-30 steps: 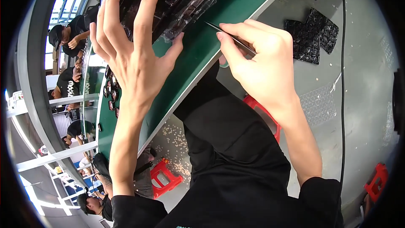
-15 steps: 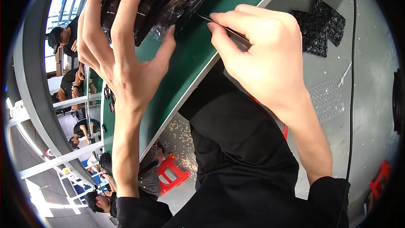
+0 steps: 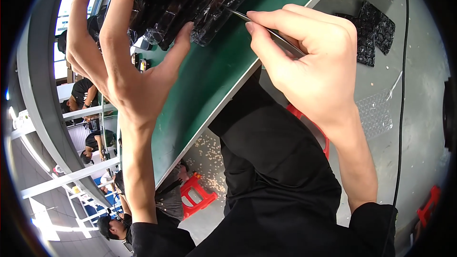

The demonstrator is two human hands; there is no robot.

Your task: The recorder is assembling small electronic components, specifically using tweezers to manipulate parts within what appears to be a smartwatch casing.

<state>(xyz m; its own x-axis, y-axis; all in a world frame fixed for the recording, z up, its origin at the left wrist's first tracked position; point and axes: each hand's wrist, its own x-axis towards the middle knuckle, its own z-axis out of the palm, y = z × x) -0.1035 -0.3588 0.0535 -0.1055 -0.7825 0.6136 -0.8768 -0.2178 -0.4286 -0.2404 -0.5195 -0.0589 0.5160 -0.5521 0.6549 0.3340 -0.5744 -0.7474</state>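
A glossy black plastic sheet with rows of pockets (image 3: 190,0), partly under clear film, lies on the green tabletop (image 3: 190,90). My left hand (image 3: 133,81) is open, with fingers stretched out and spread at the sheet's left side and the thumb at its near edge. Slim metal tweezers (image 3: 281,42) are pinched between thumb and fingers of my right hand (image 3: 314,52). Their tip is over the right part of the sheet; whether it touches cannot be made out. The sheet's far end is outside the picture.
The table's pale edge (image 3: 216,119) runs diagonally past my lap. On the floor at right lie black pocketed sheets (image 3: 366,33) and clear bubble wrap (image 3: 376,112). A black cable (image 3: 403,90) hangs down there. A red stool (image 3: 197,195) stands below; people (image 3: 97,140) sit at left.
The tweezers' tip has come from beside the black sheet to over its right part. My left hand has shifted left, with its fingers still spread. The view has shifted slightly.
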